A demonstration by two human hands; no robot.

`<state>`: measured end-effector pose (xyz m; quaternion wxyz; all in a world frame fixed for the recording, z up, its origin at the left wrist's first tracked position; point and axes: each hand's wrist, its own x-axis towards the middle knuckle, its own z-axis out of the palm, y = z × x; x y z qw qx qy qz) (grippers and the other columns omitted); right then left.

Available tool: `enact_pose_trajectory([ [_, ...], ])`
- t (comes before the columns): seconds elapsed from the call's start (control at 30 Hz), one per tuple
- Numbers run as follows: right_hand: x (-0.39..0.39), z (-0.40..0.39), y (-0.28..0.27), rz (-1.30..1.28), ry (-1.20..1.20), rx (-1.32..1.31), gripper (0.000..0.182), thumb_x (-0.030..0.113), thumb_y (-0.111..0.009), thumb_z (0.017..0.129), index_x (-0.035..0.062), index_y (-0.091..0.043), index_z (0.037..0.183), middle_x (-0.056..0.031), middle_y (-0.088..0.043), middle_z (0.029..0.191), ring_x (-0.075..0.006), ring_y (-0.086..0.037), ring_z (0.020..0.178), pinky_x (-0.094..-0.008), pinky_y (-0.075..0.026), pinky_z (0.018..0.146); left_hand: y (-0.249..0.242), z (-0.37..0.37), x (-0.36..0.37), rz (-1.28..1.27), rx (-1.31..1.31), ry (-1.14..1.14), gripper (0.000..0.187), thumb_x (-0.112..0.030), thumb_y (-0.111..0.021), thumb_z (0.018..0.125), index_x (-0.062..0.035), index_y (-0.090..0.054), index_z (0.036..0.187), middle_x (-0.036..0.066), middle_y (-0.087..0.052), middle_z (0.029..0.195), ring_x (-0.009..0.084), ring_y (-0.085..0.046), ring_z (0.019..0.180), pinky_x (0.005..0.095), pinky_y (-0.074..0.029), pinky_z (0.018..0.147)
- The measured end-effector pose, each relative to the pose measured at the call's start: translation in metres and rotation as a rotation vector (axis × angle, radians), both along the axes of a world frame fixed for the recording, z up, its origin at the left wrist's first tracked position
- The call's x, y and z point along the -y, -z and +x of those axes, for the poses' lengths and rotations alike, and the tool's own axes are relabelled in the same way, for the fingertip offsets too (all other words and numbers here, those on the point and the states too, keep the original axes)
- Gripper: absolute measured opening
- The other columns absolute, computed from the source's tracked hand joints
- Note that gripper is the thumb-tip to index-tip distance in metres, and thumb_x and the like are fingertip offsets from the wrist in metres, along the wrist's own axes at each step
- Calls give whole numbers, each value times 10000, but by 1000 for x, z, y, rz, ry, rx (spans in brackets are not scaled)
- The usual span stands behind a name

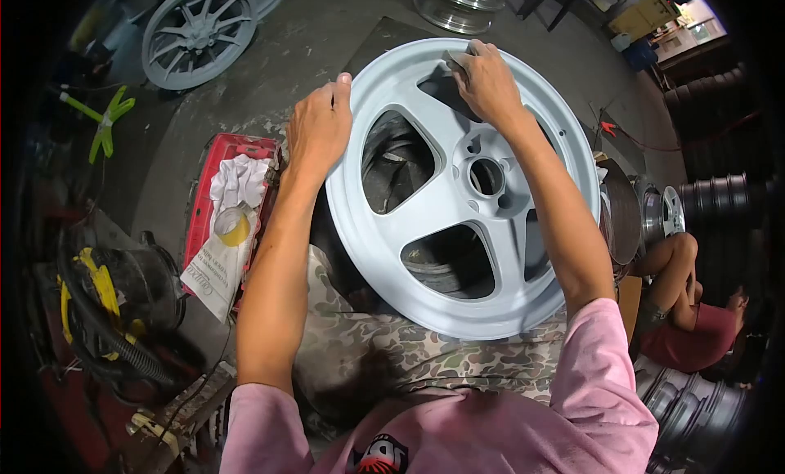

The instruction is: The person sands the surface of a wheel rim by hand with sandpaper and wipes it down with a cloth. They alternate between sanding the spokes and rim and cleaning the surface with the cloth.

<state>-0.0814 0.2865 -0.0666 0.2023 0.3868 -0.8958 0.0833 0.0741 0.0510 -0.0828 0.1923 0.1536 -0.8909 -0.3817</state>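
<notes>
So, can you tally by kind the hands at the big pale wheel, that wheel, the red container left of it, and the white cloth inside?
Hands: 2 (left hand, right hand)
Pale wheel: 1
Red container: 1
White cloth: 1
Total: 5

A large five-spoke wheel rim (448,194), coated in a pale, matte grey-blue, sits just off the middle of the view toward 2 o'clock, tilted with its face to the viewer. Broad, smooth spokes spread from a round, open centre with dark bolt holes around it. Wide gaps show at 7 and 10 o'clock; a small hole marks the edge near 2 o'clock.
</notes>
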Motion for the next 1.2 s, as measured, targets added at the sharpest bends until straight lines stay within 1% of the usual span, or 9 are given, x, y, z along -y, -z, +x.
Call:
enact_pose_trajectory([
  [0.17,34,14,19,88,-102,3,87,145,-741,856,96,-782,916,-149,-601,1024,-355,-598,1011,-472,-529,862,1,-3,0,-10,-12,0,583,-449,-414,1102,26,-723,967,334,-692,996,564,-631,993,612,-482,863],
  [0.37,51,82,-12,-13,-596,234,218,168,-736,868,59,-748,1057,-155,-602,1004,-354,-599,1003,-471,-511,835,3,-7,2,25,-35,-8,627,-467,-364,1105,25,-739,1002,337,-698,1028,560,-641,1005,611,-485,889],
  [0.43,45,74,-22,-87,-400,524,226,214,-718,889,49,-780,1030,-200,-642,1011,-391,-629,959,-496,-539,858,3,-7,8,46,-39,-34,642,-475,-349,1105,22,-746,1018,335,-702,1034,557,-645,1012,607,-487,900],
  [0.57,30,17,15,-48,33,-33,268,142,-700,901,102,-779,1155,-193,-614,979,-387,-592,943,-497,-492,840,4,-6,13,95,-7,-16,657,-486,-335,1104,9,-763,1041,318,-717,1019,548,-652,1034,585,-496,931],
  [0.9,-19,202,-1,90,-803,518,350,240,-642,998,103,-671,1319,-146,-489,1023,-328,-515,920,-485,-466,926,7,-8,16,65,-64,-12,664,-503,-337,1099,-14,-782,1036,298,-731,1026,525,-666,1049,560,-501,957],
  [0.97,-69,223,-17,177,-736,838,316,309,-602,1051,84,-731,1232,-143,-474,929,-324,-544,887,-495,-462,980,6,-6,18,64,-78,-17,647,-491,-350,1100,-12,-779,1030,291,-734,1017,515,-672,1039,552,-504,946],
  [1.0,-82,224,-50,419,-624,1072,320,297,-573,1062,72,-750,1207,-212,-614,1226,-414,-639,1059,-502,-503,946,6,-6,19,65,-95,-21,630,-480,-363,1102,-10,-776,1024,284,-736,1008,504,-677,1029,545,-507,936],
  [1.03,-94,228,-69,418,-612,1074,320,297,-573,1062,72,-750,1207,-212,-614,1226,-414,-639,1059,-502,-503,946,7,-6,21,71,-96,-10,630,-480,-363,1102,-10,-776,1024,284,-736,1008,504,-677,1029,545,-507,936],
  [1.2,-135,257,-101,-244,-86,1334,261,228,-710,992,-28,-759,1012,-85,-661,956,-168,-643,850,-328,-503,689,-8,1,1,-79,-390,56,464,-390,-523,1087,1,-767,1038,176,-756,927,300,-731,896,385,-531,840],
])
